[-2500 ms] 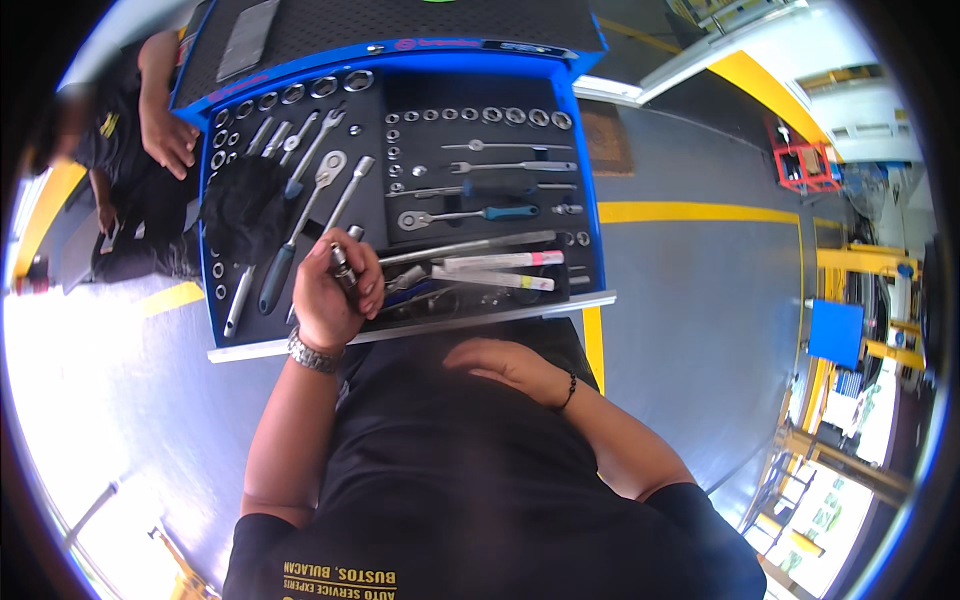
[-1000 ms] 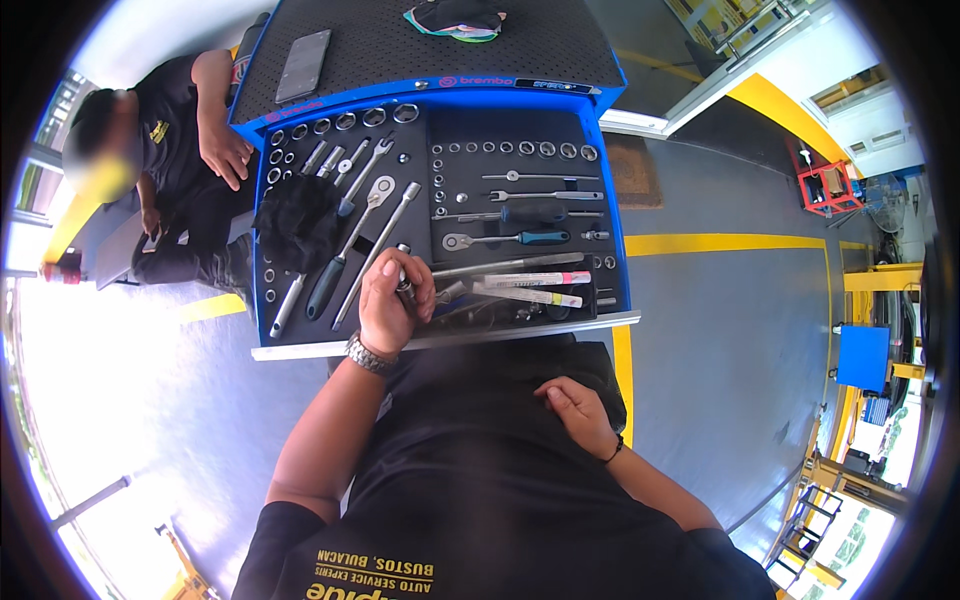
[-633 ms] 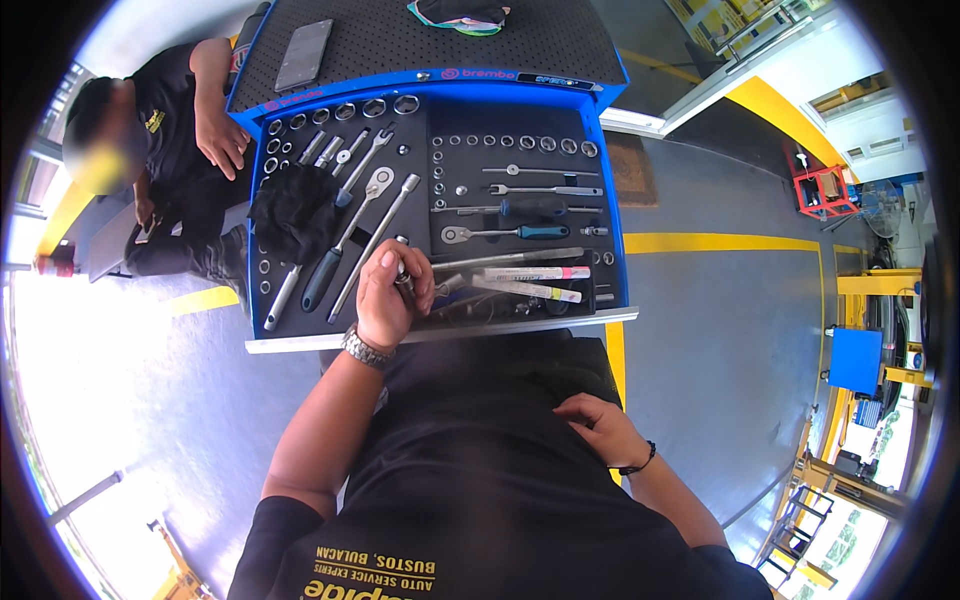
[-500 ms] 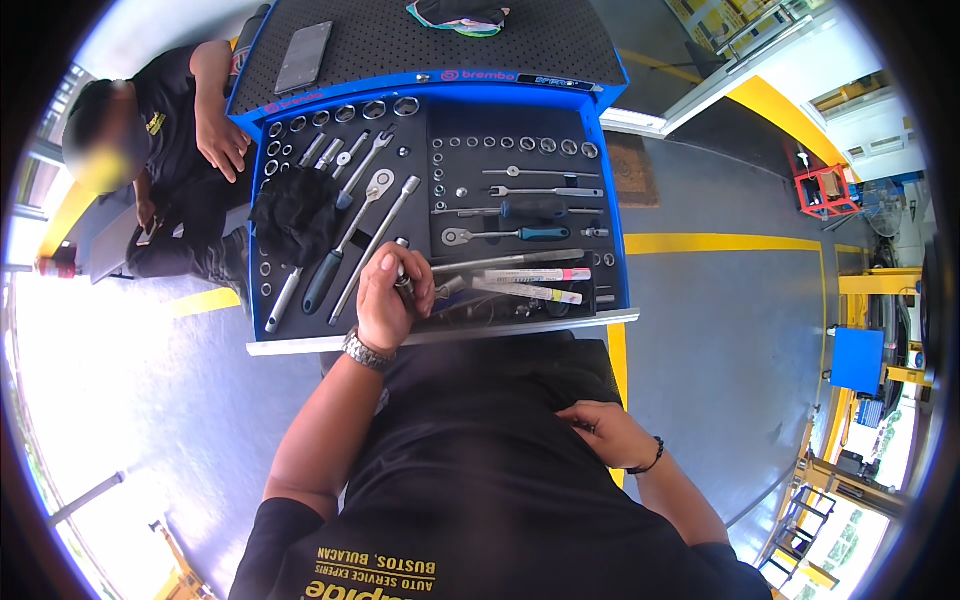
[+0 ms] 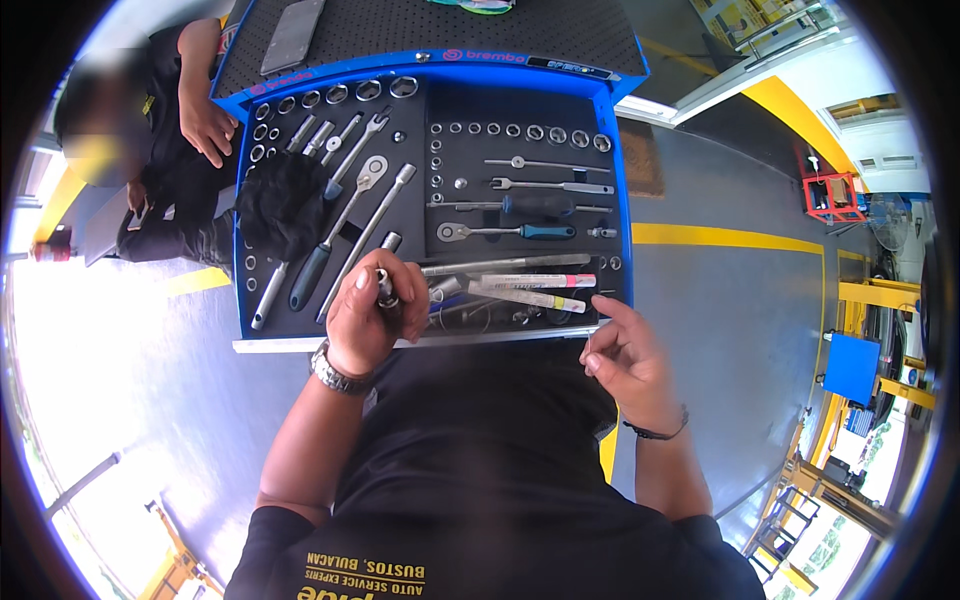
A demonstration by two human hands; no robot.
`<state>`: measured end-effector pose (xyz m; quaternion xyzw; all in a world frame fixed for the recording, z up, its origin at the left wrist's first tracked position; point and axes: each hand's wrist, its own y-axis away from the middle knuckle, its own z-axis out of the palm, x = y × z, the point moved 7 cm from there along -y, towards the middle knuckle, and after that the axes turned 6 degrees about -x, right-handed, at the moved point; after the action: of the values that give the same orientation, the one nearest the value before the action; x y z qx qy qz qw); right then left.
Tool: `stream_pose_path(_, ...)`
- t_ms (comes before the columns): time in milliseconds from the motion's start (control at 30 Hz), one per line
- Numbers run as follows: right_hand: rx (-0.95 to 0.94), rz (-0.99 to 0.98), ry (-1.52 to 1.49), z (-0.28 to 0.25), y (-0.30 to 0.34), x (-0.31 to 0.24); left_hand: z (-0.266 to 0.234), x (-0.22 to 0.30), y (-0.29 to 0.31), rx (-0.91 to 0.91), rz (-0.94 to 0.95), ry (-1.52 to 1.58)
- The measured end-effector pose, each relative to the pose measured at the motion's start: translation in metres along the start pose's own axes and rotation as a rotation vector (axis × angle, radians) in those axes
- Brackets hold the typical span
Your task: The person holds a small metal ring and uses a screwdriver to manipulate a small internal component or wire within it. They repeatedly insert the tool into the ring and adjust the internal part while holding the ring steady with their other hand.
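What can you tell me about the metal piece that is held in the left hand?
The metal piece looks silvery, shiny and rounded, rather like a socket. Curled fingers of the left hand grip it above the open drawer, near its front edge. They hide much of it, so full length and tilt are unclear.

A mechanics' workshop opens up around me, with a blue tool cabinet (image 5: 400, 69) at its working center. The drawer (image 5: 290, 346) stands pulled out, showing rows of chrome sockets (image 5: 535, 131) and long-handled ratchets (image 5: 372, 172) set in a dark liner. Yellow lines (image 5: 720, 236) cross the smooth gray floor (image 5: 720, 340). Over on the right side of the room, a red cart (image 5: 833, 211), a fan (image 5: 888, 222) and heavy yellow metal frames (image 5: 875, 293) complete the shop-floor scene.
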<state>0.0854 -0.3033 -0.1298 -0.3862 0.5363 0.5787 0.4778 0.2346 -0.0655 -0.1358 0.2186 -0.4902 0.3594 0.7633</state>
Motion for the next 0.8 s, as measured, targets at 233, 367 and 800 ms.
stream_pose_path(233,-0.170,-0.169,-0.317,0.030,-0.027,-0.027,0.054,0.024,0.001,-0.241,-0.001,0.004)
stream_pose_path(367,-0.169,-0.286,-0.400,0.047,-0.038,-0.061,0.071,0.023,0.004,-0.264,-0.152,0.052)
stream_pose_path(800,-0.137,-0.812,0.061,0.068,-0.024,-0.111,0.092,0.051,0.007,-0.270,0.071,-0.207)
